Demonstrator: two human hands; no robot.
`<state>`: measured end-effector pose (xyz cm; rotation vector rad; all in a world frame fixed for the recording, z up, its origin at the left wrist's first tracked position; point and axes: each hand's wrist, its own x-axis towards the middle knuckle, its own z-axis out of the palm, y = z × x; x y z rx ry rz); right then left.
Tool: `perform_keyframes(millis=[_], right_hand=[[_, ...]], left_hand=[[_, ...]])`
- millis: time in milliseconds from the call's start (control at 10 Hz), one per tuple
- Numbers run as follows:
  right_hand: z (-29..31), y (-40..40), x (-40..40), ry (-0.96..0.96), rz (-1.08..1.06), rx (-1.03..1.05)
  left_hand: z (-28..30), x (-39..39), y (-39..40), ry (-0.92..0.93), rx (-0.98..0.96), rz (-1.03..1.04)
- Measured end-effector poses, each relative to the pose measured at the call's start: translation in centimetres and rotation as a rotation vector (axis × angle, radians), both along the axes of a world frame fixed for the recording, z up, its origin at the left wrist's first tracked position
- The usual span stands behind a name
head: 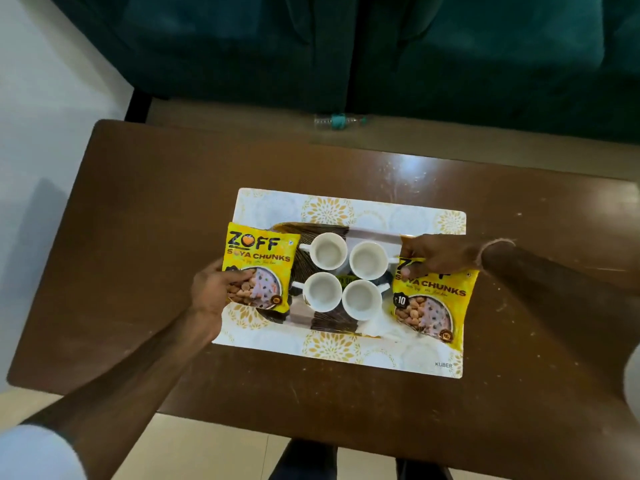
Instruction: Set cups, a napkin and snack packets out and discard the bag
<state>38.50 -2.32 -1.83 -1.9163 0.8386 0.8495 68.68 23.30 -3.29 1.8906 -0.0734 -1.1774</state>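
Note:
Several white cups (327,251) stand in a tight cluster on a dark patterned tray (330,325), which rests on a white and gold placemat (346,351). My left hand (211,292) grips the lower left corner of a yellow soya chunks packet (258,252) at the mat's left side. My right hand (440,252) pinches the top edge of a second yellow soya chunks packet (433,306) at the mat's right side. No napkin or bag can be made out.
The placemat lies on a brown wooden table (138,220). A plastic bottle (337,121) lies on the floor beyond the far edge, in front of a dark green sofa (346,46). Tiled floor shows below the near edge.

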Motion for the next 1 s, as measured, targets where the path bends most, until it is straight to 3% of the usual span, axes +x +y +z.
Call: perform_keyframes(millis=[200, 500, 800, 1000], right_hand=[[-1.0, 0.3, 0.6, -0.057, 0.042, -0.158], [-1.9, 2.1, 0.1, -0.245, -0.043, -0.365], [-2.0, 3.5, -0.8, -0.342, -0.12, -0.459], [0.5, 3.1, -0.1, -0.398, -0.169, -0.541]], left_hand=[[-1.2, -1.1, -0.6, -0.139, -0.074, -0.077], [-2.9, -2.9, -0.1, -0.543, 0.001, -0.257], [-2.5, -2.6, -0.3, -0.546, -0.028, -0.242], [0.8, -2.7, -3.0, -0.733, -0.016, -0.33]])
